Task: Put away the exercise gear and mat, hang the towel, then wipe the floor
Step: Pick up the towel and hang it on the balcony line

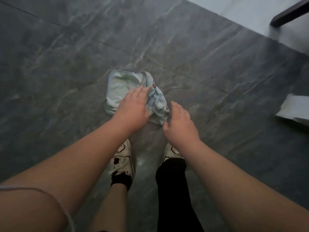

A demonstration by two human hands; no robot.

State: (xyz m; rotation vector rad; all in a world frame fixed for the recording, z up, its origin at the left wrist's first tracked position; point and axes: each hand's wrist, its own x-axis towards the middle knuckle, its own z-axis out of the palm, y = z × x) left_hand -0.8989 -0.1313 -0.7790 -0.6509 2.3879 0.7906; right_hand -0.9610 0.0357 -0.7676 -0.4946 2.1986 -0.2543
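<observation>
My hands are working low over the floor (217, 67): left hand (133, 108) is pressing flat, fingers straight, on the cloth (120, 87); right hand (179, 121) is hovering just beside it, relaxed, holding nothing. Cloth's lying bunched on the tiles ahead of my shoes (122, 163). It's looking soft, light, prob. floppy, so palming the middle seems best. Frame's blurry; can't tell if it's damp.
</observation>
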